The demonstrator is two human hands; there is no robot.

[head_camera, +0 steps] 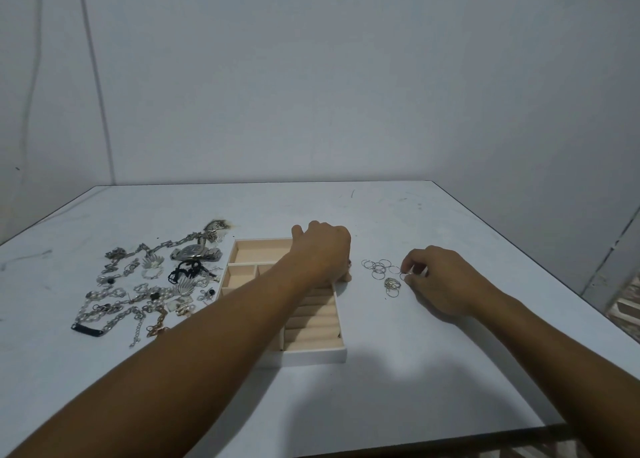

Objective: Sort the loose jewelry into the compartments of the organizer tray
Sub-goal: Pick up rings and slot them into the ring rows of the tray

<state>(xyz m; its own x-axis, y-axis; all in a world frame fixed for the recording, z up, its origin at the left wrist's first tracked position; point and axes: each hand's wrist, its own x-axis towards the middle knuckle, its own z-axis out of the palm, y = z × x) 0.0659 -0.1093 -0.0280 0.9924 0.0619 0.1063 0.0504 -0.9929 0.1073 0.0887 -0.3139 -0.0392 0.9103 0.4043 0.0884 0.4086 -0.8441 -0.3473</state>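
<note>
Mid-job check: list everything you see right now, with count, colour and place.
organizer tray: one, white with beige lining, table centre
chains and pendants: tangled heap, mostly silver, left of tray
watch: one, silver, far side of heap
thin rings: several, silver, right of tray
chunky ring: one, silver, beside thin rings
table: one, white
left hand: over tray's far right corner, grip unclear
right hand: pinches a thin ring

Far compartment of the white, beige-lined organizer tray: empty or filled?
Empty where visible: far compartment shows bare lining; left hand covers its right end.
</note>
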